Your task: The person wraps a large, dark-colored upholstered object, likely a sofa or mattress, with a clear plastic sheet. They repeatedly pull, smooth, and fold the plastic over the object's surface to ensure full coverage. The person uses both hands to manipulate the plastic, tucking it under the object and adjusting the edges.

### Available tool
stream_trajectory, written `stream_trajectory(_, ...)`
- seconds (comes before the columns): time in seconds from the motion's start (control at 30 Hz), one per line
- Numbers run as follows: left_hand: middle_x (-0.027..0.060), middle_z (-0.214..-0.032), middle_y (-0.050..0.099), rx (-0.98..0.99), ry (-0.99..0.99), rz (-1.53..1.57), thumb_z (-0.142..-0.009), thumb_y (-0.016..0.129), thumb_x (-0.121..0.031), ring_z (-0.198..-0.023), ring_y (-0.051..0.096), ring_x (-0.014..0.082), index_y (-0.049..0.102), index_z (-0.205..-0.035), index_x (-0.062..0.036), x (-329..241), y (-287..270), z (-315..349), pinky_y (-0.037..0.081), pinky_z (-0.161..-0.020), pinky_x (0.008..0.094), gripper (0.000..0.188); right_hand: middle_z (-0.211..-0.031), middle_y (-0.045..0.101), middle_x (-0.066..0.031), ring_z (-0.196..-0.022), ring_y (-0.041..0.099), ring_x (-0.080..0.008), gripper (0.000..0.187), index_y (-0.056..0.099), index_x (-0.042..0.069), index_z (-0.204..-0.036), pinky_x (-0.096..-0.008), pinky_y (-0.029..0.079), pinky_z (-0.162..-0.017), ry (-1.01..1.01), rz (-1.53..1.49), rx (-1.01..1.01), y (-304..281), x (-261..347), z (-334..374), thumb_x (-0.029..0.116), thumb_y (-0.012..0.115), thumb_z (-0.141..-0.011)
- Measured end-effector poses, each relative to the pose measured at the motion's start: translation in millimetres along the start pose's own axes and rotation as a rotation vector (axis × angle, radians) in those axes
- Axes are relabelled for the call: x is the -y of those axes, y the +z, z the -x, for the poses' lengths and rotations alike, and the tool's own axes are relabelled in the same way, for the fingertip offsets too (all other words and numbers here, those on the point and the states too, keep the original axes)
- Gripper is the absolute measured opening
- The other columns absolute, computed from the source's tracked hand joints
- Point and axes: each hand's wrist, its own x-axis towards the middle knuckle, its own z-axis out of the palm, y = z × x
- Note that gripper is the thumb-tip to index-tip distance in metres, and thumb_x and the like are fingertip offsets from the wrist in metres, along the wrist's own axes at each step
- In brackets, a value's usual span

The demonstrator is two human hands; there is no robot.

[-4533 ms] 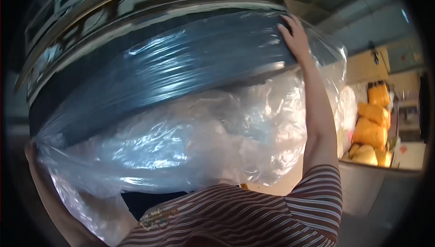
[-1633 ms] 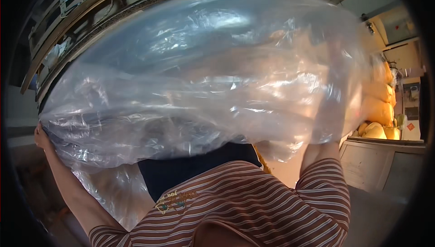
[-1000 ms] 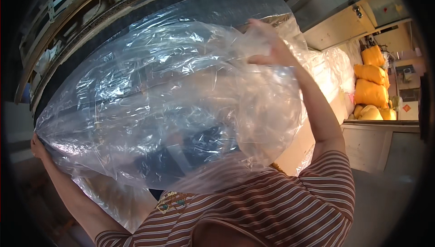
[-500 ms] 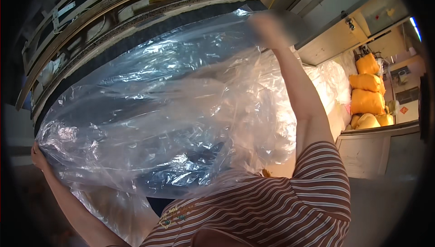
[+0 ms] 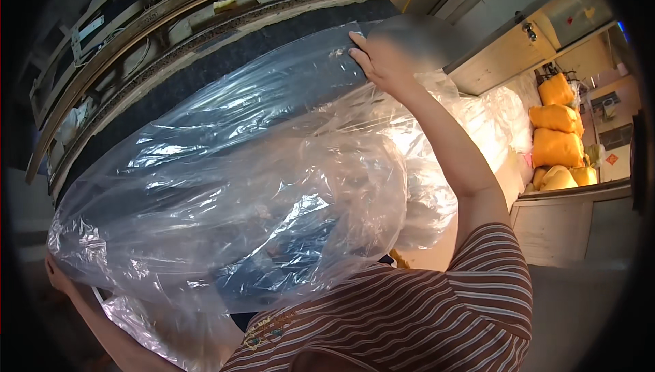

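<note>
A large clear plastic sheet (image 5: 225,188), crinkled and shiny, is stretched slantwise across the space in front of me. My left hand (image 5: 57,275) grips its left end, low at the picture's left edge; part of those fingers is hidden by the film. At the sheet's far right corner, my right hand (image 5: 382,65) has its fingers closed on the edge, arm reaching forward. The near side of the film billows up against my striped shirt. Whether it is a single layer or a bag, I cannot tell.
Beyond the sheet runs a dark flat surface (image 5: 157,85), bordered by a long frame of metal and wood rails (image 5: 184,10). More crumpled clear plastic (image 5: 491,116) lies to the right. Stuffed orange sacks (image 5: 558,147) are stacked farther right, near a cabinet door (image 5: 505,58).
My right hand has moved left and slightly nearer with the sheet's corner. The film's right part has bulged into a rounded fold toward me. My left hand has dropped slightly.
</note>
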Motion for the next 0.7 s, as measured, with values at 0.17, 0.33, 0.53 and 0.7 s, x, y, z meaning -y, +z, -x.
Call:
stream_trajectory(0.17, 0.0081, -0.124, 0.059, 0.114, 0.061, 0.092, -0.096, 0.049, -0.037, -0.112, 0.053, 0.0176, 0.058, -0.126, -0.0068, 12, -91, 14, 0.039, -0.099, 0.0299, 0.044, -0.083, 0.058, -0.0110, -0.083, 0.060, -0.0307, 0.030, 0.064, 0.015, -0.112, -0.0420, 0.048, -0.070, 0.031, -0.095, -0.062, 9, -4, -12, 0.034, 0.055, -0.090)
stream_trajectory(0.33, 0.0082, -0.125, 0.058, 0.219, 0.047, 0.005, -0.097, 0.049, -0.037, -0.113, 0.052, 0.0177, 0.056, -0.127, -0.0022, 33, -141, 83, 0.039, -0.098, 0.0311, 0.047, -0.082, 0.060, -0.0106, -0.084, 0.061, -0.0301, 0.027, 0.066, 0.014, -0.102, -0.0408, 0.048, -0.071, 0.184, -0.215, -0.074, 20, -28, -41, 0.034, 0.063, -0.083)
stream_trajectory(0.53, 0.0044, -0.123, 0.057, 0.368, -0.246, 0.184, -0.094, 0.055, -0.037, -0.109, 0.052, 0.0170, 0.055, -0.127, -0.0043, 83, -157, 143, 0.040, -0.091, 0.0319, 0.047, -0.088, 0.063, -0.0096, -0.087, 0.061, -0.0300, 0.021, 0.067, 0.014, -0.086, -0.0398, 0.047, -0.078, 0.146, -0.427, 0.053, 47, -64, -71, 0.032, 0.068, -0.075)
stream_trajectory(0.7, 0.0048, -0.112, 0.058, 0.187, -0.288, 0.534, -0.095, 0.056, -0.032, -0.101, 0.054, 0.0144, 0.055, -0.118, -0.0048, 90, -115, 97, 0.044, -0.082, 0.0276, 0.036, -0.084, 0.062, -0.0055, -0.082, 0.060, -0.0184, 0.019, 0.063, 0.005, -0.085, -0.0321, 0.046, -0.077, 0.032, -0.679, 0.118, 39, -72, -99, 0.023, 0.061, -0.082)
